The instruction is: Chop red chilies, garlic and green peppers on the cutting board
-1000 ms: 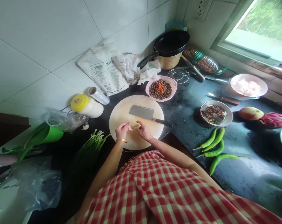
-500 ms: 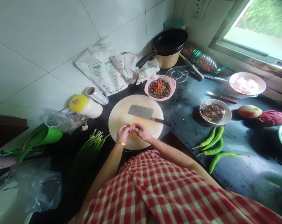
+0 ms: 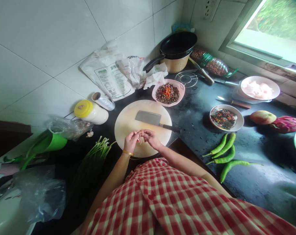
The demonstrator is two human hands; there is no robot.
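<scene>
- Tiled wall point(image 3: 52, 42): lg., pale gray, thin dk. joints, runs L thru ctr. bkgd.
- Window point(image 3: 277, 36): upper R, gray frame point(image 3: 232, 36), blurry greenery point(image 3: 280, 14) outside.
- Socket plate point(image 3: 209, 9): on wall, L of window.
- Counter point(image 3: 192, 120): dk., spotted w/ droplets.
- Light: brightest nr. window, glare on R counter; lower L v. dim.

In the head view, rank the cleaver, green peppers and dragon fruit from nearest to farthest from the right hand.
From the right hand:
1. Cleaver, on the round board, just beyond the hand.
2. Green peppers, on the counter to the right.
3. Dragon fruit, far right.
</scene>
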